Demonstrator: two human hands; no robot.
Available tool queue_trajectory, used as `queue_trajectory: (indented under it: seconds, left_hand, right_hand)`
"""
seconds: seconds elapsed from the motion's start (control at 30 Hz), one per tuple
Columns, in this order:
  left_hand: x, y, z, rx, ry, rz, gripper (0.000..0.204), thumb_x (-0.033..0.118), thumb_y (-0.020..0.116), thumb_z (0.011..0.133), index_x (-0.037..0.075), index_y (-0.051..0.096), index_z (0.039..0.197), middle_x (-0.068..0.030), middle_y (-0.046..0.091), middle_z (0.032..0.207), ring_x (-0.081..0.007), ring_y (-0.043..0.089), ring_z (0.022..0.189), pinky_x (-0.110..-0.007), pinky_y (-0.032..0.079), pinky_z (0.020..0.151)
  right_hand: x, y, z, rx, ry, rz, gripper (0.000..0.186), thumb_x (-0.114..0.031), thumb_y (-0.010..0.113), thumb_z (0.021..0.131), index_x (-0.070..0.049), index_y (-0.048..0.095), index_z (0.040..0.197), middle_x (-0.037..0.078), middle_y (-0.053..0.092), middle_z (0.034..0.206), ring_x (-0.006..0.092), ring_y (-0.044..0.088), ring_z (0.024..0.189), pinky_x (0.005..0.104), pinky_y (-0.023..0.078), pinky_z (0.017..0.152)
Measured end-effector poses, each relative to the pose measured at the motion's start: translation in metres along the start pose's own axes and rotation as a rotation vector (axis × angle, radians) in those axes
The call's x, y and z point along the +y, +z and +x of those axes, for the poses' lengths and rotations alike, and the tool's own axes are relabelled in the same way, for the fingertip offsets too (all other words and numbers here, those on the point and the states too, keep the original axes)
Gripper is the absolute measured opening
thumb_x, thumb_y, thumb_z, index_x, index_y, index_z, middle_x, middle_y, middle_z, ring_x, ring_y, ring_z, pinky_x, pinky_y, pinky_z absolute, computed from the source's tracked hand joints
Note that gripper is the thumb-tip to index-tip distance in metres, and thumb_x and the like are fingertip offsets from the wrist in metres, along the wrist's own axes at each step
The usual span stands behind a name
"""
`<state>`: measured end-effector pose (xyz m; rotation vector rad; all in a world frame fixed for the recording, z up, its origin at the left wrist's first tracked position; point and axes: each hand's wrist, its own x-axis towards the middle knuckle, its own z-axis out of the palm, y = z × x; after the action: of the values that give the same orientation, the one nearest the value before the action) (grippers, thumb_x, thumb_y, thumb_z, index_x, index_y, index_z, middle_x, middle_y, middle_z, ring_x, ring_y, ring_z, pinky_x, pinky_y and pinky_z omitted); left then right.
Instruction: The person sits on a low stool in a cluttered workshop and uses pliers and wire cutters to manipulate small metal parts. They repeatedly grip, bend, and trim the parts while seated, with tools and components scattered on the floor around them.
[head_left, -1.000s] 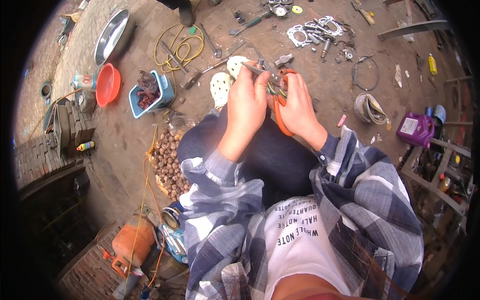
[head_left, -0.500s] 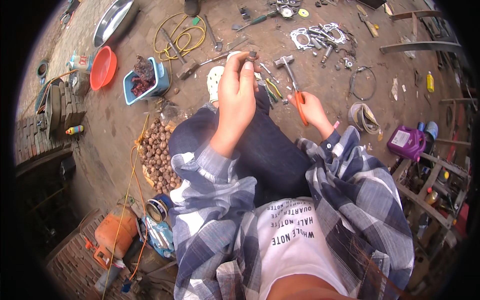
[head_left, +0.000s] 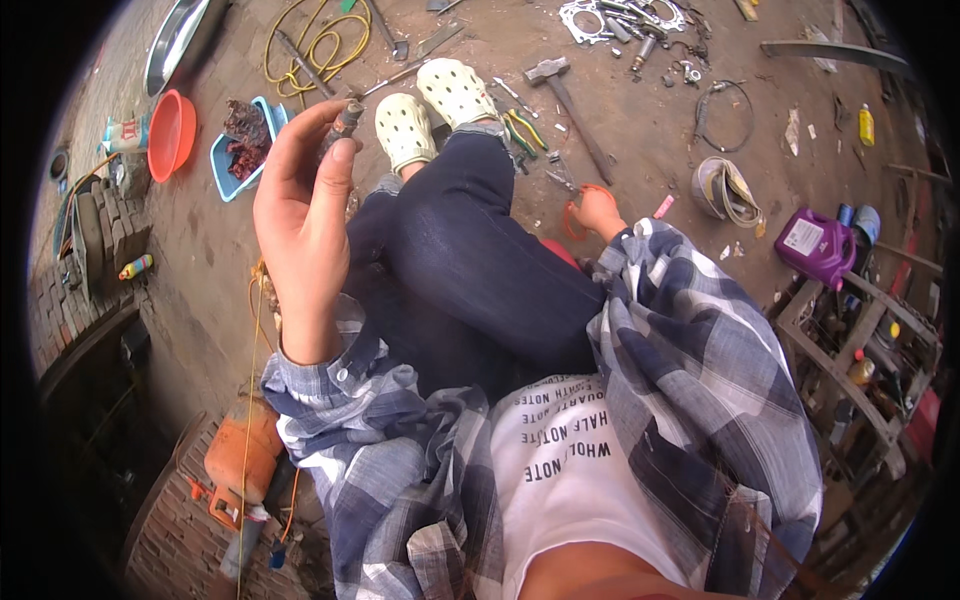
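Note:
My left hand (head_left: 305,200) is raised at the left, thumb and fingers pinching a small dark metal cylinder (head_left: 350,118) that looks like a bolt or stud. Low by my knee on the right, my right hand (head_left: 598,212) is closed on an orange-handled tool (head_left: 571,218). Its short metal end points away from me; whether it is pliers or scissors I cannot tell. A hammer (head_left: 577,115) lies on the ground just beyond it. Yellow-and-green-handled pliers (head_left: 523,130) lie between the hammer and my pale clogs (head_left: 455,92).
At the left are a blue basin (head_left: 222,165) with dark reddish contents, a red basin (head_left: 172,135) and a coiled yellow hose (head_left: 320,50). Metal parts (head_left: 640,25) lie far right. A rolled strap (head_left: 727,192), purple jug (head_left: 815,248) and metal frame (head_left: 850,335) stand right.
My left hand has swung left with the metal cylinder, away from the right hand. My right hand has drawn back slightly with the orange-handled tool. The view has shifted, showing both clogs.

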<state>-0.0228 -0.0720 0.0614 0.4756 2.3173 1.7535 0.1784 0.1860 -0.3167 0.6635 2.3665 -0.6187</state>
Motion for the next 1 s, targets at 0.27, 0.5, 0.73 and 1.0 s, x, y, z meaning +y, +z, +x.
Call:
queue_trajectory:
  seconds: [0.27,0.5,0.73,1.0]
  left_hand:
    - [-0.009,-0.026,0.038,-0.104,0.014,0.243,0.021,0.002,0.063,0.087,-0.001,0.060,0.108,-0.0104,0.067,0.101,-0.0157,0.064,0.096,-0.028,0.049,0.084]
    - [-0.071,-0.019,0.075,-0.098,0.107,0.230,0.023,0.006,0.067,0.083,0.001,0.062,0.105,-0.0139,0.066,0.098,-0.0292,0.066,0.091,-0.033,0.051,0.079]
    - [-0.121,0.013,0.099,0.026,0.121,0.162,0.023,0.004,0.068,0.081,0.002,0.061,0.103,-0.0142,0.065,0.094,-0.0288,0.066,0.087,-0.035,0.052,0.073]
    - [-0.156,0.023,0.109,0.125,0.274,0.259,0.024,0.007,0.069,0.078,0.004,0.059,0.100,-0.0126,0.063,0.088,-0.0340,0.063,0.080,-0.040,0.051,0.066]
  right_hand:
    - [-0.071,-0.123,0.016,-0.132,-0.107,-0.229,0.038,-0.036,0.066,0.084,0.000,0.071,0.096,0.022,0.068,0.094,0.0389,0.065,0.091,0.0458,0.052,0.081]
    - [-0.190,-0.243,-0.005,0.180,-0.511,0.718,0.033,-0.031,0.054,0.097,0.001,0.063,0.096,0.006,0.063,0.075,0.0133,0.059,0.069,0.0282,0.047,0.063]
    - [-0.277,-0.258,0.009,-0.209,-0.677,1.028,0.042,-0.037,0.050,0.100,-0.004,0.058,0.075,-0.006,0.049,0.065,0.0030,0.043,0.060,0.0204,0.035,0.055]
    - [-0.288,-0.249,0.030,-0.215,-0.576,1.012,0.040,-0.032,0.053,0.100,-0.006,0.054,0.069,-0.007,0.044,0.062,0.0023,0.037,0.058,0.0214,0.031,0.053]
